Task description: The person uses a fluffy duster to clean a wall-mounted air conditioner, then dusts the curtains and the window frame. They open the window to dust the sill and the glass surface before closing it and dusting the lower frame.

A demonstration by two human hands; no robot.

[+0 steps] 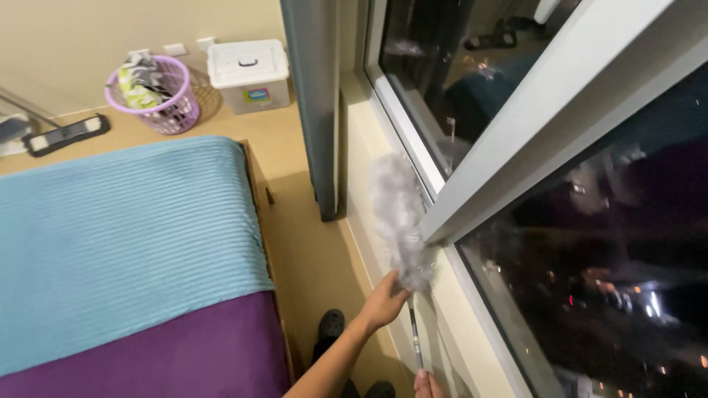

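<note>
A fluffy grey duster lies along the cream window ledge, its head against the lower edge of the grey window frame. My left hand reaches up from the bottom and grips the base of the duster head. The thin metal duster handle runs down to my right hand, which shows only as fingers at the bottom edge, closed around the rod. Dark window glass shows city lights outside.
A bed with a blue blanket and purple sheet fills the left. At the far wall stand a purple basket, a white lidded box and a flat mop. A grey curtain hangs by the ledge. Dark shoes rest on the floor.
</note>
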